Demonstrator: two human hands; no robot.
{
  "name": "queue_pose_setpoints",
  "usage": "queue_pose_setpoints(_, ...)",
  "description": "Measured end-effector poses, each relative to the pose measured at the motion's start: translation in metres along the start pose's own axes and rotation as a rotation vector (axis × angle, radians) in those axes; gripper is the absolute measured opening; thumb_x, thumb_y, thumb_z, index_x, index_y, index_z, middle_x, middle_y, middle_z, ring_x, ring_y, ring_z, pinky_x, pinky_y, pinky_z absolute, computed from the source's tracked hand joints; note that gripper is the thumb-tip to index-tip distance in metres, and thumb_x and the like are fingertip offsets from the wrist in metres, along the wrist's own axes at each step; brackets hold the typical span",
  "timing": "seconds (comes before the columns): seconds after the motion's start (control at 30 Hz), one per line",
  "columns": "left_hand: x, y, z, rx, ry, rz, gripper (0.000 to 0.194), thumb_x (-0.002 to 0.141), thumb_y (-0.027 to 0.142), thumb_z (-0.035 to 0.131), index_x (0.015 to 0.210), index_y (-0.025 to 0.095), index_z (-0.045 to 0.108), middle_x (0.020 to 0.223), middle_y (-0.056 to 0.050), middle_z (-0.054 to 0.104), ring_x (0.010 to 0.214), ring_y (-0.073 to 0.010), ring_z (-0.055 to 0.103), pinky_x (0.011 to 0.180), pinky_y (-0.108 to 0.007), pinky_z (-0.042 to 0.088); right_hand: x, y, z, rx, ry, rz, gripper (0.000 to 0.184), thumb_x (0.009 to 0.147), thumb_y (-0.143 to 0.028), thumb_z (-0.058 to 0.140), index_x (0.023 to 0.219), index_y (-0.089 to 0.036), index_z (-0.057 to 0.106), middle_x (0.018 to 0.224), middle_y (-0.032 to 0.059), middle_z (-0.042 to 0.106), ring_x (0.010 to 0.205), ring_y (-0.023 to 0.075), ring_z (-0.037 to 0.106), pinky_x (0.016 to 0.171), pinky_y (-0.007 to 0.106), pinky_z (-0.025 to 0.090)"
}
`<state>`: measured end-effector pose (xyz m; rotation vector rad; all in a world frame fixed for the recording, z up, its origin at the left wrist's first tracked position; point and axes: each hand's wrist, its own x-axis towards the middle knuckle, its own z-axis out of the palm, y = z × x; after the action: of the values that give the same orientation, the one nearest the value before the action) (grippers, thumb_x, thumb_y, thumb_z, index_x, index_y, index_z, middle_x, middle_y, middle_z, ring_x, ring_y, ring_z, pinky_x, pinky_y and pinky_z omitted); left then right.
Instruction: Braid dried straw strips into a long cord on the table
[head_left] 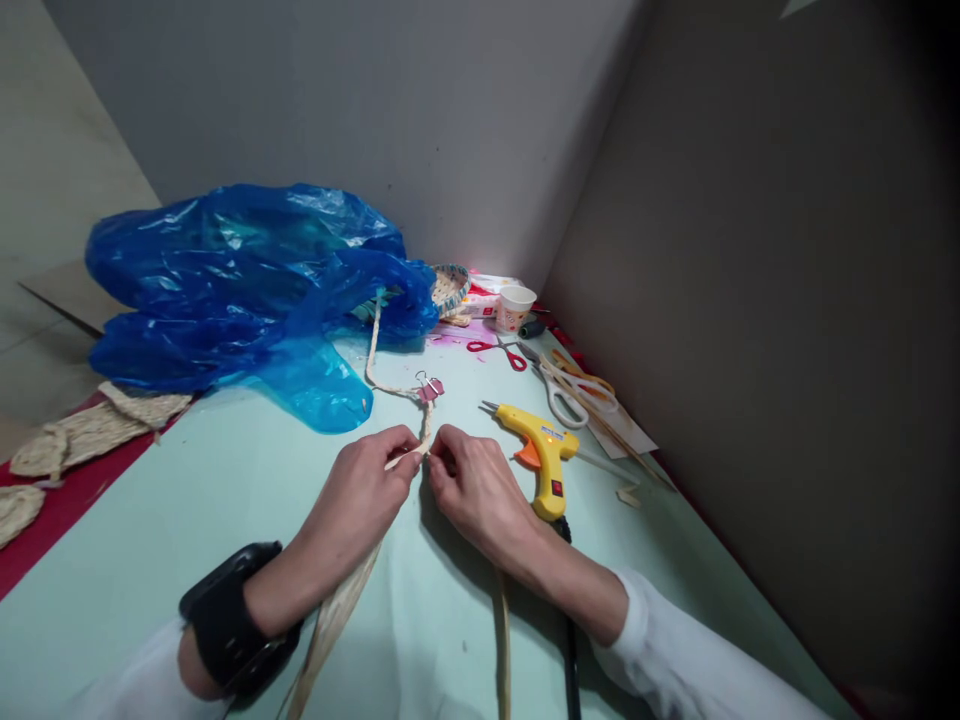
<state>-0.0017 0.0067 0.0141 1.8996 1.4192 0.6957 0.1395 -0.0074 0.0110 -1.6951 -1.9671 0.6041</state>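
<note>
My left hand (pixel 371 480) and my right hand (pixel 476 490) meet at the middle of the table, both pinching the loose end of a pale braided cord (pixel 428 425). Long flat fibre strands (pixel 337 610) trail from the left hand toward me, and another strand (pixel 503 640) hangs below the right wrist. Just beyond my fingers a pinkish binder clip (pixel 430 388) grips the braid. From there the cord runs back to the opening of a blue plastic bag (pixel 255 280). Close to my right hand lies a yellow glue gun (pixel 544 450) with an orange trigger.
Red-handled scissors (pixel 516 358), white-handled scissors (pixel 566 400), a paper cup (pixel 515 308) and a small woven basket (pixel 451 288) stand toward the back. Woven fibre pieces (pixel 90 435) lie at the left edge. Grey walls (pixel 750 300) bound the table behind and at right.
</note>
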Motion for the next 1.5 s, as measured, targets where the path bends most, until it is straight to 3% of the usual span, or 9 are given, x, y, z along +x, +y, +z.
queue_pose_setpoints(0.13,0.0,0.001,-0.001,0.128,0.051,0.038,0.018,0.085,0.024,0.048,0.078,0.018,0.064,0.082,-0.005,0.063,0.083,-0.0214,0.056,0.074,-0.032,0.039,0.002,0.001,0.001,0.106,0.02,0.019,0.011,0.081,-0.015,0.046,0.071,-0.019,0.045,0.058,-0.0034,0.048,0.055,0.0113,0.037,0.054,0.026,0.02)
queue_pose_setpoints(0.37,-0.009,0.008,0.007,0.52,0.074,0.115,0.026,0.091,0.017,0.036,0.082,0.016,0.06,0.083,-0.007,0.058,0.073,-0.0213,0.055,0.066,-0.032,0.038,0.006,0.003,0.005,0.24,0.009,0.042,0.017,0.085,-0.021,0.046,0.069,-0.018,0.052,0.064,-0.0019,0.056,0.063,0.012,0.045,0.058,0.024,0.025)
queue_pose_setpoints(0.53,-0.015,0.013,0.006,0.659,0.055,0.146,0.027,0.09,0.015,0.035,0.083,0.017,0.061,0.084,-0.007,0.059,0.069,-0.0218,0.056,0.062,-0.033,0.038,0.006,0.001,0.006,0.205,0.038,0.047,0.017,0.081,-0.018,0.048,0.065,-0.018,0.05,0.057,-0.0032,0.049,0.057,0.0111,0.039,0.055,0.025,0.022)
queue_pose_setpoints(0.67,-0.015,0.014,0.004,0.415,0.067,0.067,0.025,0.089,0.02,0.039,0.073,0.018,0.059,0.075,-0.005,0.061,0.071,-0.021,0.06,0.067,-0.033,0.042,0.006,0.002,0.006,0.21,0.06,0.053,0.015,0.079,-0.016,0.048,0.066,-0.018,0.053,0.058,-0.0023,0.052,0.057,0.0112,0.041,0.055,0.025,0.023)
queue_pose_setpoints(0.77,-0.017,0.014,0.006,0.09,-0.019,-0.114,0.026,0.089,0.029,0.04,0.072,0.019,0.056,0.062,-0.001,0.06,0.055,-0.0172,0.059,0.057,-0.03,0.046,0.006,0.004,0.006,0.243,0.038,0.045,0.016,0.08,-0.017,0.047,0.069,-0.018,0.058,0.061,-0.0012,0.057,0.059,0.0118,0.045,0.056,0.024,0.025)
queue_pose_setpoints(0.93,-0.023,0.009,0.011,-0.214,-0.065,-0.213,0.024,0.088,0.037,0.043,0.087,0.02,0.06,0.074,-0.002,0.067,0.067,-0.0181,0.068,0.059,-0.027,0.054,0.007,0.007,0.004,0.307,0.021,0.038,0.016,0.082,-0.019,0.049,0.071,-0.019,0.062,0.063,-0.0004,0.061,0.062,0.0125,0.05,0.057,0.023,0.03)
queue_pose_setpoints(1.07,-0.026,0.007,0.009,0.145,-0.033,-0.027,0.026,0.09,0.027,0.04,0.085,0.019,0.064,0.078,-0.004,0.069,0.068,-0.0196,0.067,0.064,-0.031,0.052,0.009,0.01,0.005,0.422,0.006,0.07,0.016,0.08,-0.017,0.051,0.072,-0.019,0.064,0.062,-0.0007,0.061,0.059,0.0118,0.05,0.056,0.022,0.033)
queue_pose_setpoints(1.27,-0.034,0.016,0.016,0.805,-0.038,0.151,0.038,0.087,0.005,0.036,0.107,0.015,0.066,0.086,-0.011,0.069,0.076,-0.0265,0.066,0.062,-0.036,0.049,0.01,0.013,0.011,0.723,-0.076,0.168,0.014,0.079,-0.02,0.051,0.073,-0.017,0.064,0.05,-0.0031,0.054,0.05,0.0112,0.052,0.051,0.021,0.036)
queue_pose_setpoints(1.5,-0.043,0.027,0.038,0.954,0.033,0.25,0.04,0.075,-0.006,0.041,0.097,0.01,0.07,0.081,-0.015,0.067,0.075,-0.0241,0.062,0.06,-0.031,0.047,0.006,0.01,0.012,0.717,-0.044,0.158,0.013,0.077,-0.018,0.049,0.068,-0.018,0.059,0.055,-0.0016,0.058,0.054,0.012,0.054,0.055,0.022,0.04)
